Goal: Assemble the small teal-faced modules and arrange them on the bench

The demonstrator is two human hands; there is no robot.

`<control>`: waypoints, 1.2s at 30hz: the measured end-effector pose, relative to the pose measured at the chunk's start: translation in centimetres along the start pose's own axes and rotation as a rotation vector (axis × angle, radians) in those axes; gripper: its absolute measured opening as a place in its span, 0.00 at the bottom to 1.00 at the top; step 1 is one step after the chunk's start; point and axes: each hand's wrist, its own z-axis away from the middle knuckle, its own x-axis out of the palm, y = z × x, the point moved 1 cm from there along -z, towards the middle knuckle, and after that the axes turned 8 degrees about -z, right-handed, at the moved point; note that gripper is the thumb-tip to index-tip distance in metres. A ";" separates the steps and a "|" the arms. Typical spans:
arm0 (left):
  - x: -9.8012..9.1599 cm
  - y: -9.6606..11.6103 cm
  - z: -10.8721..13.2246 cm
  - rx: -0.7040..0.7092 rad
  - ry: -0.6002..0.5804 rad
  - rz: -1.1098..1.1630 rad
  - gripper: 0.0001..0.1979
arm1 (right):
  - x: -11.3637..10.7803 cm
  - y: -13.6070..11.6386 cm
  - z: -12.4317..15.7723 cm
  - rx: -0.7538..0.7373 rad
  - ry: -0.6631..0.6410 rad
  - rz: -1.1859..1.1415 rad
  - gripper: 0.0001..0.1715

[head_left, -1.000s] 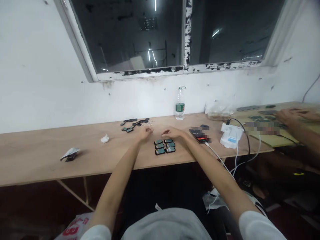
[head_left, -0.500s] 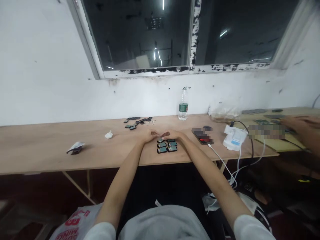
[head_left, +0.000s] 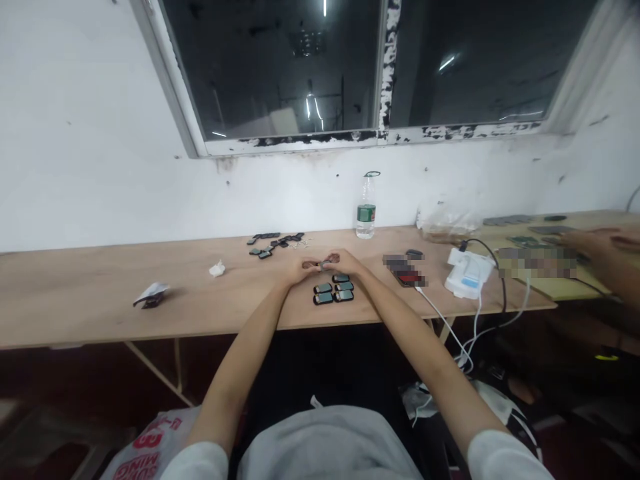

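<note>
My left hand (head_left: 301, 269) and my right hand (head_left: 345, 261) meet over the wooden table (head_left: 235, 303). Between their fingertips they pinch a small, flat grey-green piece (head_left: 324, 264), mostly covered by the fingers. Just in front of the hands, several small black rounded cases with grey-green boards or screens (head_left: 323, 299) lie in two columns. Beyond the hands to the left, more black pieces (head_left: 266, 253) are scattered, with tiny pale bits (head_left: 301, 245) beside them.
A water bottle (head_left: 366, 220) stands by the wall. To the right are a phone (head_left: 405, 272) on a cable, a white power box (head_left: 469, 275) and a plastic bag (head_left: 450, 225). Crumpled tissue (head_left: 217, 269) and a small packet (head_left: 152, 296) lie left. Another person's hand (head_left: 595, 241) works far right.
The far-left piece of the two columns has left its spot, and a similar small piece is now between my fingertips. My hands have risen slightly away from the columns.
</note>
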 end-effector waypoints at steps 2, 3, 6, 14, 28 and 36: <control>0.0 0.0 0.0 0.001 0.033 0.002 0.21 | 0.0 0.0 -0.1 -0.024 0.007 -0.012 0.20; 0.0 0.0 0.1 0.002 0.038 -0.001 0.21 | -0.1 0.0 -0.1 -0.035 0.007 -0.009 0.20; 0.2 -0.2 0.1 0.000 0.027 -0.022 0.21 | -0.1 0.2 -0.1 -0.038 0.021 -0.003 0.21; 0.5 -0.4 -0.9 0.183 0.045 -0.333 0.17 | -0.2 0.8 0.0 0.050 0.008 -0.112 0.22; 0.2 0.7 -0.5 0.243 0.037 -0.402 0.15 | -1.0 0.9 -0.1 0.067 0.080 -0.195 0.25; -0.2 0.6 -0.8 0.209 0.029 -0.329 0.18 | -0.8 -0.6 0.3 0.175 0.125 -0.171 0.21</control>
